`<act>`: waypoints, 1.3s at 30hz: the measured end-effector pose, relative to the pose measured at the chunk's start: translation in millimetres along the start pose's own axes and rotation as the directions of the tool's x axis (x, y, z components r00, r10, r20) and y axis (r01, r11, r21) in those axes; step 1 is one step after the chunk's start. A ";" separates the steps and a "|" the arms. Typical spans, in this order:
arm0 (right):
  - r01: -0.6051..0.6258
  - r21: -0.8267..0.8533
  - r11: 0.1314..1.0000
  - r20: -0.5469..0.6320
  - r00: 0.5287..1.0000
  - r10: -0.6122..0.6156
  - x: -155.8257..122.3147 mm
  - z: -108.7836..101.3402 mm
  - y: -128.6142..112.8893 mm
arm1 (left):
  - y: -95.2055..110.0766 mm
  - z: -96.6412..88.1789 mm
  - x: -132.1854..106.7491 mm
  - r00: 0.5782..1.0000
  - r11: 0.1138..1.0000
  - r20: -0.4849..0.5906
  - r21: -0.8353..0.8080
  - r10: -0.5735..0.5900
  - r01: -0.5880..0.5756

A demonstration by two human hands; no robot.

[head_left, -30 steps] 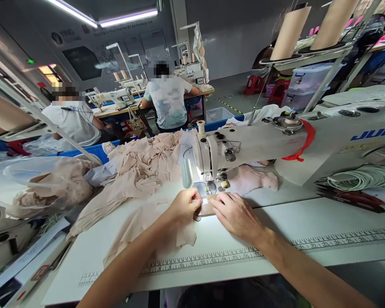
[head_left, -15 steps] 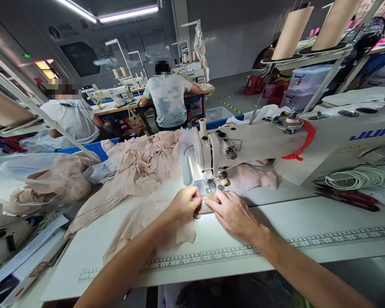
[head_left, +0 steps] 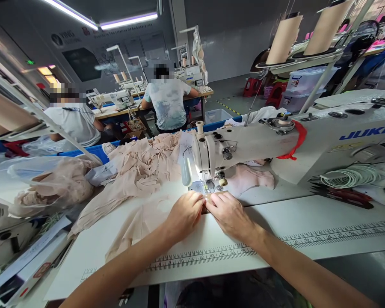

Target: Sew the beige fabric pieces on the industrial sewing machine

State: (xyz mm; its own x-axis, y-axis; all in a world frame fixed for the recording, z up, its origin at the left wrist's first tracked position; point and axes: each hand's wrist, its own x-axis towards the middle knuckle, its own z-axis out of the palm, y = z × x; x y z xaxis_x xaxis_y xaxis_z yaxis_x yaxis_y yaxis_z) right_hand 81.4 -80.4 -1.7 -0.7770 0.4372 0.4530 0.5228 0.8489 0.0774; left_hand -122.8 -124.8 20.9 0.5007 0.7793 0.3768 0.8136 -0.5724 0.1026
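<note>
Just in front of the sewing machine's (head_left: 208, 149) needle area, my left hand (head_left: 185, 214) is closed, its thumb and fingertips pinching a beige fabric edge. My right hand (head_left: 231, 215) lies close beside it with bent fingers closed on the same fabric, the fingertips almost meeting the left ones. Most of that fabric is hidden under my fingers; a tan strip (head_left: 223, 194) shows beyond the right fingertips. A loose beige fabric panel (head_left: 137, 226) spreads over the table left of my left hand. A pinkish fabric piece (head_left: 252, 179) lies under the machine arm.
A heap of beige cut fabric (head_left: 144, 160) covers the table's back left, near a plastic bag (head_left: 56, 179) of fabric. Scissors (head_left: 343, 196) and coiled pale cord (head_left: 351, 177) lie at right. A printed ruler (head_left: 211, 255) runs along the front edge. Two people sit ahead.
My left hand has turned over the fabric and drawn in against the right fingertips, covering more of the piece. My right hand has barely moved. The view has shifted slightly.
</note>
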 end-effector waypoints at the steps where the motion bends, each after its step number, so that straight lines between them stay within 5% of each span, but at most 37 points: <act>1: -0.003 -0.005 1.000 0.001 1.000 0.003 0.1 -0.1 -0.5 | 3.6 0.9 -4.8 0.999 0.999 -0.027 -0.018 0.028 -0.029; 8: -0.031 0.017 0.999 0.009 0.999 0.031 0.1 -5.3 -1.1 | 12.2 6.8 -18.4 0.996 0.997 -0.037 0.005 0.080 -0.080; 16: -0.242 0.009 0.970 -0.035 0.970 0.242 -1.4 -1.1 31.6 | 4.9 27.1 -2.5 1.000 0.994 -0.005 0.110 -0.018 0.018; 32: -0.263 0.067 0.963 -0.012 0.964 0.264 -6.2 -0.1 34.4 | -4.7 38.7 12.4 0.999 0.984 -0.028 0.174 0.032 -0.027; 39: -0.403 0.384 0.831 -0.003 0.899 0.438 4.9 6.2 44.3 | -6.2 38.2 12.2 0.998 0.989 -0.038 0.141 0.039 -0.034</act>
State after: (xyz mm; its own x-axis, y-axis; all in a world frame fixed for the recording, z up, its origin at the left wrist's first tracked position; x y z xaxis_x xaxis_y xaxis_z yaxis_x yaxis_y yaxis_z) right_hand 98.6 -38.8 -1.5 -0.4687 0.7638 0.4438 0.6130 0.6430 -0.4592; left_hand -110.4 -102.0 -10.3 0.5208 0.7458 0.4153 0.8297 -0.5567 -0.0408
